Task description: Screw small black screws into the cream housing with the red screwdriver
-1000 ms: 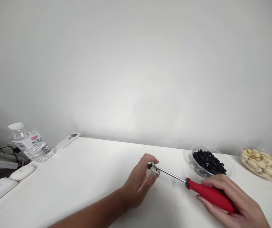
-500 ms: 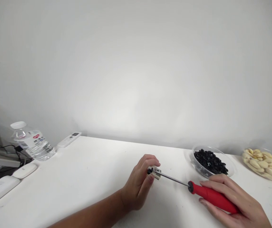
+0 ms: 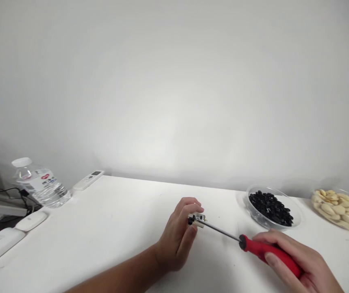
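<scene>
Presently on white tabletop [image 3: 107,228], listed left to right.

Left hand [image 3: 177,234]: fingers curled, pinching small cream-and-black plastic part [image 3: 196,219] between thumb and fingertips; part held just above table surface, near centre.

Right hand [image 3: 296,260]: fingers wrapped closed round red plastic handle of long screwdriver with thin steel shaft [image 3: 254,246]; shaft slanting up and left, tip meeting the small part; whether tip sits in a screw head, too small to tell.

Clear shallow round dish of small black pieces [image 3: 270,207]: behind screwdriver, right of centre, apart from both hands.

Clear shallow dish of pale cream curved pieces [image 3: 339,208]: far right, beside the black dish, partly cut by frame edge.

Clear plastic water bottle with white cap and red-marked label [image 3: 38,185]: far left, leaning, at table's rear corner.

White slim remote control [image 3: 88,180]: flat against rear edge, just right of bottle.

Two white flat oblong devices [image 3: 29,220]: left edge, near black cables.
</scene>
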The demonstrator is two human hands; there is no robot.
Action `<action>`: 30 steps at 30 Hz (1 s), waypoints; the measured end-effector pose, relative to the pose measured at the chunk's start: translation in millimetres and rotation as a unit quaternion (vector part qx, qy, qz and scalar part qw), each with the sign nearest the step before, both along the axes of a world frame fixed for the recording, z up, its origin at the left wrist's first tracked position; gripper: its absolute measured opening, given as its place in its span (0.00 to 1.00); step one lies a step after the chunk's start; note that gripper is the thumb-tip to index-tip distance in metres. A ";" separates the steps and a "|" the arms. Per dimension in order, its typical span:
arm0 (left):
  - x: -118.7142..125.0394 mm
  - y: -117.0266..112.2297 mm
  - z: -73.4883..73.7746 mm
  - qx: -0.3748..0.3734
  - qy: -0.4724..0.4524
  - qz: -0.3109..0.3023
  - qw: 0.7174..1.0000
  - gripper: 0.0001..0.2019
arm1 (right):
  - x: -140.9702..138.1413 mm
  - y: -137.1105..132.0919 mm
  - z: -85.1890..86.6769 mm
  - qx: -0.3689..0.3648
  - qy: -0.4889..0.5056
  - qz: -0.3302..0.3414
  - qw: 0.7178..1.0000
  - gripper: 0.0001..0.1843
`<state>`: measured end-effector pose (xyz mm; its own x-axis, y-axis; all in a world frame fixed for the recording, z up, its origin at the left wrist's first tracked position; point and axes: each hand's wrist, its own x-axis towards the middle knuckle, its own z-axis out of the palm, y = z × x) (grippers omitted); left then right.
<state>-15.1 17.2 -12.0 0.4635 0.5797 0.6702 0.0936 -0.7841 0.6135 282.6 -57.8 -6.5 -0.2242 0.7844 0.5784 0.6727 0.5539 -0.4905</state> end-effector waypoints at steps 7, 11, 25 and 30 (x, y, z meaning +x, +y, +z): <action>-2.6 0.2 5.1 0.031 0.048 -0.017 0.998 0.17 | -1.8 1.1 -5.5 -0.105 0.037 -0.003 0.994 0.25; 0.5 0.1 5.9 0.019 0.032 -0.024 0.999 0.18 | 4.2 4.7 2.5 -0.126 0.016 0.017 0.992 0.19; 2.2 -1.8 -0.7 -0.015 -0.005 -0.019 1.000 0.21 | 25.5 6.2 -15.3 0.001 -0.022 0.003 1.000 0.08; 3.0 -2.2 0.3 -0.015 -0.006 -0.023 1.000 0.20 | 26.1 6.2 -18.0 -0.008 -0.014 -0.019 1.000 0.09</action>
<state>-12.1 15.0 -11.7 0.4825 0.5785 0.6576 0.0512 -0.7682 0.6382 308.7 -51.7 -24.6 -0.2102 0.8014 0.5600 0.7059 0.5207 -0.4802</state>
